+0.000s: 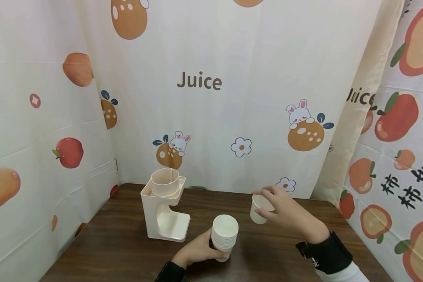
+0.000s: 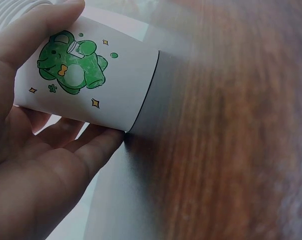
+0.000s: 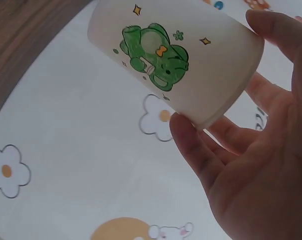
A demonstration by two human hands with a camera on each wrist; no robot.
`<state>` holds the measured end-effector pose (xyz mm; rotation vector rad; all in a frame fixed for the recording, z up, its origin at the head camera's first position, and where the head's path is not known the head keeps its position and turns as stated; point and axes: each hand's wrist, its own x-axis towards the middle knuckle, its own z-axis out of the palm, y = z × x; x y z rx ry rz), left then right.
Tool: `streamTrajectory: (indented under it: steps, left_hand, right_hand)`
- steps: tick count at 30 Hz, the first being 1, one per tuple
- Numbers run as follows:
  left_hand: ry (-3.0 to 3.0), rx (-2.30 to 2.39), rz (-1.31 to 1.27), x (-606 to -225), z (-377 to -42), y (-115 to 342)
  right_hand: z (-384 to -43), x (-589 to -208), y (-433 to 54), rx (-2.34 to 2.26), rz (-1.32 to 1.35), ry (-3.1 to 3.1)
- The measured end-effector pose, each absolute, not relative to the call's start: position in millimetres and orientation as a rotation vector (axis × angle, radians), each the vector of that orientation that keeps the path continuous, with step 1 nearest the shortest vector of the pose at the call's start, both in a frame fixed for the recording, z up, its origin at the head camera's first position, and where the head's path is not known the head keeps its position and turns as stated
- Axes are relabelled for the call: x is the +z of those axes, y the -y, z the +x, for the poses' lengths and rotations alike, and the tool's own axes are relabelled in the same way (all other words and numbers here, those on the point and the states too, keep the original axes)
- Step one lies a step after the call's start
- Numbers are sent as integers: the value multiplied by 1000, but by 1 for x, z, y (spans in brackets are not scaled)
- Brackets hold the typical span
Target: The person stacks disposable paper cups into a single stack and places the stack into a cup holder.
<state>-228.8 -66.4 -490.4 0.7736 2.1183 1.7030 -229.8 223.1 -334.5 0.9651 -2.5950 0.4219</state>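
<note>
My left hand grips a stack of several white paper cups low on its side, mouths facing up. In the left wrist view a green bear drawing shows on the bottom paper cup, whose base is close to the dark wood table. To the right, my right hand holds a single white paper cup by its rim, thumb on one side and fingers on the other. The right wrist view shows this cup with the same green bear print.
A white cup-holder stand with a round tube on top and a flat foot stands left of the stack. Fruit-print curtains rise behind the dark wood table and along both sides.
</note>
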Motion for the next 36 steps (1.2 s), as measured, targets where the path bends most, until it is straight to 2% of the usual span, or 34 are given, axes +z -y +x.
streamTrajectory:
  steps: [16,36]
  left_hand:
    - [-2115,1699,771,-489,-229,67]
    - [-2090,1697,766,-489,-230,68]
  right_hand:
    - [-206,-313,-207,764,1055,2735]
    - [-208,-314,-169,641,1268,2569]
